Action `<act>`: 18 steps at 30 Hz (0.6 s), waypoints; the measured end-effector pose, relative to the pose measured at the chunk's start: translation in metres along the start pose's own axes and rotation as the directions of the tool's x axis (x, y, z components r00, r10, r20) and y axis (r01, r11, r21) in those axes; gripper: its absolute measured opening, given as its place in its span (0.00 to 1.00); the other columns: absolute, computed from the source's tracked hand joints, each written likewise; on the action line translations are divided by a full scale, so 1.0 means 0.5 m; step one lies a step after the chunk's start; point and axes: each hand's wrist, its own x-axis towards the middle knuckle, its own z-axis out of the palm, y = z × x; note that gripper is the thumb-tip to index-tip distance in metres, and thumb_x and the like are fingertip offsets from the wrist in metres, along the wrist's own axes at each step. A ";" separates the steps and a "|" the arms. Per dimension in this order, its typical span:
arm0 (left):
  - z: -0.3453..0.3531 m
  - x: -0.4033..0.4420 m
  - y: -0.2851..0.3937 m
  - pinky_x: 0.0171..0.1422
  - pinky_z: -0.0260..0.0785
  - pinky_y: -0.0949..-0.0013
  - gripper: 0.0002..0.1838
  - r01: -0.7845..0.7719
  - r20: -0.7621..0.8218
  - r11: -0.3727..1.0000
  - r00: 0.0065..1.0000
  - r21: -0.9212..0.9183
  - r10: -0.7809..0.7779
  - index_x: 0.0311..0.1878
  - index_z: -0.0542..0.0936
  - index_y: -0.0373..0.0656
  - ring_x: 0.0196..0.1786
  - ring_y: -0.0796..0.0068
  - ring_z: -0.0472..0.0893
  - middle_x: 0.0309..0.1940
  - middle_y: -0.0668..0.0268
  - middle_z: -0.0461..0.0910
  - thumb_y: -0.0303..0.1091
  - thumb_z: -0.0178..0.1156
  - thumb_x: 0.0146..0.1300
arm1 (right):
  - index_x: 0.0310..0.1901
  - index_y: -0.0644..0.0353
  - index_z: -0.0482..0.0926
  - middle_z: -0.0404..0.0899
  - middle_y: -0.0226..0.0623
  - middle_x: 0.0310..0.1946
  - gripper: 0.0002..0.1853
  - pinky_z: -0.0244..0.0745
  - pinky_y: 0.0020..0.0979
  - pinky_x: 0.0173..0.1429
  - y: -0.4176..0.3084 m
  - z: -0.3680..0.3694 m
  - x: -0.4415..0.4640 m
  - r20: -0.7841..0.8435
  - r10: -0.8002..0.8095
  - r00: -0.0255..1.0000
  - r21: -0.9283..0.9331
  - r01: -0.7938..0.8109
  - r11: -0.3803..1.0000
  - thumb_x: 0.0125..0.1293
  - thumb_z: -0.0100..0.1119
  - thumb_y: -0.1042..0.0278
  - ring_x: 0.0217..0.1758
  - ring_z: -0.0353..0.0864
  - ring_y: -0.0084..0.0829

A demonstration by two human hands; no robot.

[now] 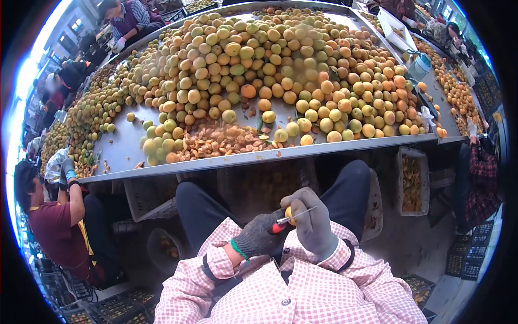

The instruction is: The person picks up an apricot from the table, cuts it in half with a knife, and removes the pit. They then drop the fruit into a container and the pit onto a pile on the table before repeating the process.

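My left hand (260, 235), in a dark glove with a green cuff, is closed round the red handle of a small knife (283, 221). The thin blade points right, against a yellow apricot (291, 215). My right hand (309, 220), in a grey glove, grips that apricot, and its fingers partly hide the fruit. Both hands are together above my lap, below the near edge of the metal table (226, 163). How deep the blade sits in the fruit, I cannot tell.
A large heap of apricots (237, 59) covers much of the table. Brown apricot stones (221, 141) lie near its front edge. Under it stand a white crate (141, 202), a bucket (163, 249) and a fruit-filled crate (413, 183). Co-workers sit at left (54, 227) and right (484, 181).
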 end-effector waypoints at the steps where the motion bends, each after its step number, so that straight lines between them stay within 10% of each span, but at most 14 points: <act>1: 0.004 0.003 -0.009 0.39 0.72 0.52 0.14 -0.002 -0.011 1.000 1.000 0.029 0.002 0.46 0.75 0.43 0.37 0.45 0.80 0.34 0.51 0.81 0.36 0.61 0.59 | 0.38 0.63 0.77 0.75 0.35 0.33 0.17 0.70 0.22 0.40 0.004 -0.001 0.000 -0.001 -0.001 1.000 0.000 0.001 1.000 0.74 0.40 0.60 0.35 0.74 0.22; 4: 0.016 0.008 -0.034 0.37 0.72 0.52 0.14 -0.003 -0.143 0.997 0.990 0.077 0.014 0.45 0.75 0.44 0.34 0.45 0.80 0.31 0.51 0.80 0.39 0.63 0.58 | 0.38 0.61 0.73 0.74 0.42 0.35 0.08 0.73 0.34 0.41 0.031 -0.003 0.001 0.083 0.192 0.978 0.073 -0.198 0.977 0.55 0.58 0.74 0.38 0.75 0.45; 6: 0.002 0.026 -0.021 0.36 0.71 0.52 0.17 -0.043 -0.140 0.967 0.987 0.250 0.080 0.45 0.74 0.44 0.35 0.46 0.80 0.30 0.50 0.80 0.41 0.64 0.57 | 0.37 0.61 0.75 0.70 0.32 0.35 0.17 0.70 0.21 0.37 0.045 -0.012 0.012 0.241 0.452 0.859 0.263 -0.506 0.821 0.74 0.37 0.60 0.35 0.72 0.21; 10: -0.009 0.042 0.018 0.43 0.74 0.60 0.18 0.202 -0.066 0.929 0.979 0.310 -0.191 0.54 0.74 0.46 0.37 0.53 0.82 0.35 0.56 0.81 0.34 0.63 0.60 | 0.38 0.60 0.75 0.70 0.32 0.35 0.19 0.69 0.18 0.34 0.093 -0.018 0.017 0.169 0.287 0.943 0.171 -0.315 0.933 0.74 0.37 0.56 0.34 0.71 0.20; 12: -0.001 0.056 0.012 0.29 0.71 0.62 0.19 -0.196 -0.295 0.968 0.945 -0.157 0.143 0.53 0.71 0.44 0.24 0.66 0.79 0.24 0.64 0.77 0.39 0.62 0.62 | 0.42 0.59 0.74 0.72 0.34 0.35 0.21 0.70 0.18 0.32 0.094 -0.022 0.022 0.035 0.107 0.994 0.335 -0.113 0.935 0.75 0.36 0.52 0.33 0.71 0.21; 13: -0.006 0.048 0.012 0.29 0.71 0.62 0.19 -0.199 -0.290 0.967 0.946 -0.160 0.147 0.53 0.71 0.44 0.24 0.66 0.79 0.24 0.64 0.77 0.39 0.62 0.62 | 0.42 0.58 0.73 0.74 0.35 0.35 0.21 0.71 0.24 0.38 0.087 -0.042 0.028 0.081 0.419 0.905 0.522 -0.396 0.755 0.75 0.35 0.49 0.36 0.74 0.24; 14: -0.037 0.041 0.053 0.27 0.69 0.67 0.19 -0.029 -0.193 0.800 0.975 -0.599 -0.109 0.55 0.70 0.44 0.23 0.74 0.76 0.22 0.68 0.74 0.36 0.61 0.63 | 0.42 0.57 0.73 0.77 0.37 0.36 0.22 0.73 0.30 0.43 0.080 -0.062 0.035 0.189 0.663 0.724 0.660 -0.594 0.460 0.75 0.35 0.47 0.39 0.76 0.26; 15: -0.061 0.033 0.087 0.25 0.66 0.73 0.18 0.146 0.014 0.434 0.956 -0.889 -0.294 0.56 0.70 0.45 0.23 0.82 0.74 0.21 0.73 0.71 0.33 0.60 0.64 | 0.50 0.58 0.72 0.78 0.39 0.37 0.24 0.74 0.26 0.43 0.131 -0.082 0.028 0.391 0.439 0.809 0.849 -0.501 0.167 0.75 0.36 0.45 0.40 0.77 0.27; 18: -0.091 0.025 0.134 0.23 0.63 0.80 0.17 0.118 -0.028 0.525 0.965 -0.843 -0.262 0.54 0.72 0.44 0.23 0.87 0.72 0.20 0.74 0.68 0.29 0.59 0.63 | 0.57 0.58 0.69 0.78 0.39 0.42 0.27 0.74 0.23 0.42 0.074 -0.076 0.035 0.339 0.380 0.860 0.915 -0.395 0.078 0.73 0.37 0.42 0.42 0.78 0.29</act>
